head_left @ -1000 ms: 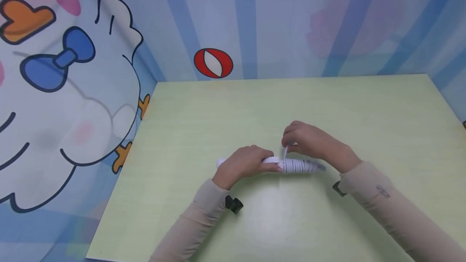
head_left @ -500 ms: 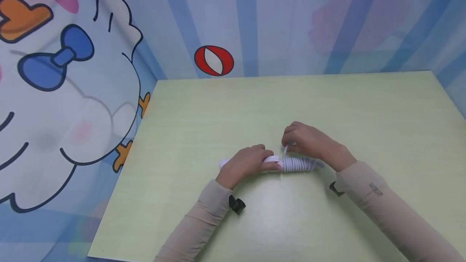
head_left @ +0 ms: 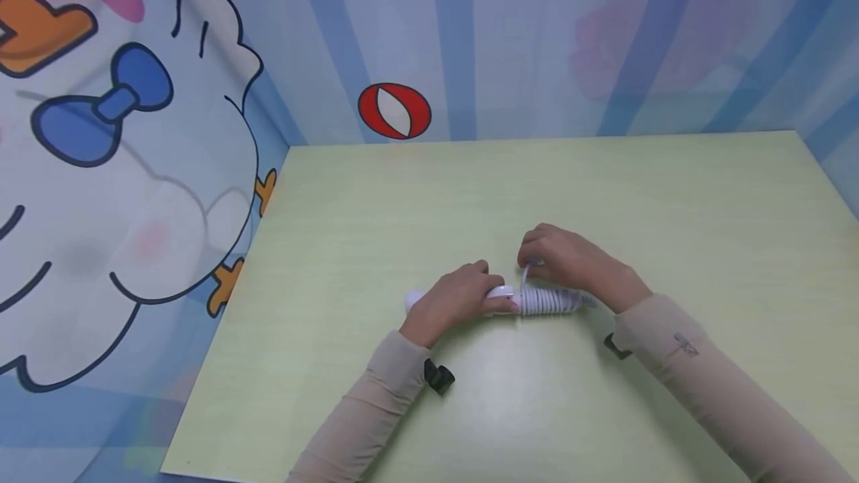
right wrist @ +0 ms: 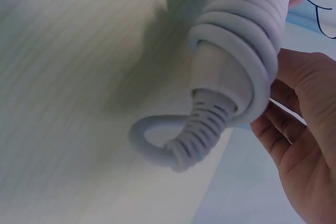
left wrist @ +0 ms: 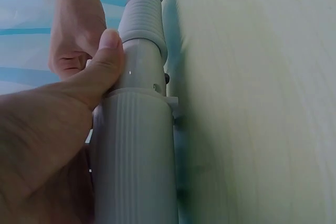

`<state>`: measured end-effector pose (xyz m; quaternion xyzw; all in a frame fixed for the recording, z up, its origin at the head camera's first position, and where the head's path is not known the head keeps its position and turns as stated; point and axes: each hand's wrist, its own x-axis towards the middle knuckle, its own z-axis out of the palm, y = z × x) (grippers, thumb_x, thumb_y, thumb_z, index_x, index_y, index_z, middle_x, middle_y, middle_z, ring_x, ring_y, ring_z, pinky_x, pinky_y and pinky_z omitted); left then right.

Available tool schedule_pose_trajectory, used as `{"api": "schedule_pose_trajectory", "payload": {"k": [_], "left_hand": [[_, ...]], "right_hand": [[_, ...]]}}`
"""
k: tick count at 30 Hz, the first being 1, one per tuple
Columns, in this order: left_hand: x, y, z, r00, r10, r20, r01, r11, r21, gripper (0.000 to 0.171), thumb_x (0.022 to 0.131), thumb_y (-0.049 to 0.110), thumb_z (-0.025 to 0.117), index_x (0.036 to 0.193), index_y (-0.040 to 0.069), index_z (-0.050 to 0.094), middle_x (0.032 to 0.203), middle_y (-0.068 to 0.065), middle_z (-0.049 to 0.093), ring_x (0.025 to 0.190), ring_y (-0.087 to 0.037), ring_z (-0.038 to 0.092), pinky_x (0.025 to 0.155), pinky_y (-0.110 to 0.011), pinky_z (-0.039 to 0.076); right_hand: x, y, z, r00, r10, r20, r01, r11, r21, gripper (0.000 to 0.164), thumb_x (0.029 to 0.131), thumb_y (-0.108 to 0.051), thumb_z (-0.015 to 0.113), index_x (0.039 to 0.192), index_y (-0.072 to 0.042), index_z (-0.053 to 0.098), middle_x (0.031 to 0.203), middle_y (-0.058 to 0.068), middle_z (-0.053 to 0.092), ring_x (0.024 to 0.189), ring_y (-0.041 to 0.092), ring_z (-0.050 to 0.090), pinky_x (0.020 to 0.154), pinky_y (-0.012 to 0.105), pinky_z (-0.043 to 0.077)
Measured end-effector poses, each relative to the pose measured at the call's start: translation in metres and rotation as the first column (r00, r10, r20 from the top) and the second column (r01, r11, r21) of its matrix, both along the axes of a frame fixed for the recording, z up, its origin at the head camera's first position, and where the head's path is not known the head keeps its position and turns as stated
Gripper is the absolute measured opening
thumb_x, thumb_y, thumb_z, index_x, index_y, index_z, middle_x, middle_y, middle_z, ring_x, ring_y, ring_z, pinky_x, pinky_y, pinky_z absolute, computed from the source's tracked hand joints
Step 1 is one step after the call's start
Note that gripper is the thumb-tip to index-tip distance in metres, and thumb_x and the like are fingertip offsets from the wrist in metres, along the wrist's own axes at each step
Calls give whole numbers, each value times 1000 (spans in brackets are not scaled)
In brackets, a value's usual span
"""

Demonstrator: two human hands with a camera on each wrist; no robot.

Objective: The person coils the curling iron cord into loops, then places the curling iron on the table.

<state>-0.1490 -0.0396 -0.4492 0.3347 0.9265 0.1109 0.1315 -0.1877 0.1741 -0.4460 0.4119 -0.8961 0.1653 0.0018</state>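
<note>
A white wand-shaped hair styler (left wrist: pixel 139 150) lies lengthwise just over the table, its ribbed thick part toward my left. My left hand (head_left: pixel 452 297) grips it near the middle, with the thumb along its side in the left wrist view. Tight coils of the white power cord (head_left: pixel 550 302) circle the narrower right part, and the cord loops back from a flexible sleeve (right wrist: pixel 202 129) at the end. My right hand (head_left: pixel 570 259) pinches a short free stretch of cord, rising from the coils beside the left hand. Its fingertips are partly hidden in the head view.
The pale green table (head_left: pixel 376 207) spreads around both hands. Behind it stands a blue striped wall (head_left: pixel 523 43) with a printed red ball (head_left: pixel 394 111). At the left is a panel with a big cartoon bird (head_left: pixel 134 192).
Both hands keep almost the same place and hold. The right forearm has shifted slightly left, the left forearm slightly right. The head view has tilted a little.
</note>
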Motion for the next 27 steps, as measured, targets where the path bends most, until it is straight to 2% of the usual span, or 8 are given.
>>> {"api": "schedule_pose_trajectory", "payload": {"k": [6, 12, 20, 27], "left_hand": [[-4, 3, 3, 1000, 21, 5, -21, 999, -33, 41, 84, 59, 51, 87, 19, 58, 83, 1, 46, 72, -13, 44, 58, -26, 37], [-8, 6, 4, 1000, 19, 11, -18, 996, -88, 43, 84, 59, 50, 92, 19, 60, 86, 0, 47, 76, -15, 46, 61, -28, 39], [-10, 5, 2, 996, 49, 79, -46, 998, -40, 42, 84, 57, 53, 97, 17, 60, 86, -1, 47, 76, -16, 45, 63, -27, 37], [-9, 5, 0, 995, 54, 80, -50, 997, -55, 45, 83, 58, 53, 102, 18, 60, 86, -1, 47, 76, -16, 44, 65, -30, 37]], "right_hand": [[-3, 0, 1, 1000, -14, 4, 14, 1000, 6, 16, 71, -7, 77, 85, -10, 70, 88, 0, 66, 87, 18, 57, 79, 34, 47], [-7, -1, -2, 998, -41, 44, 40, 999, 30, 15, 73, -7, 76, 86, -10, 70, 90, 1, 65, 89, 19, 57, 80, 35, 47], [-7, -1, -4, 995, -59, 81, 56, 998, 35, 15, 74, -8, 75, 88, -10, 70, 91, 1, 65, 90, 20, 58, 82, 37, 46], [-5, -1, -5, 990, -79, 118, 76, 997, 31, 13, 77, -9, 73, 89, -11, 70, 93, 0, 65, 92, 19, 57, 83, 37, 46]]}}
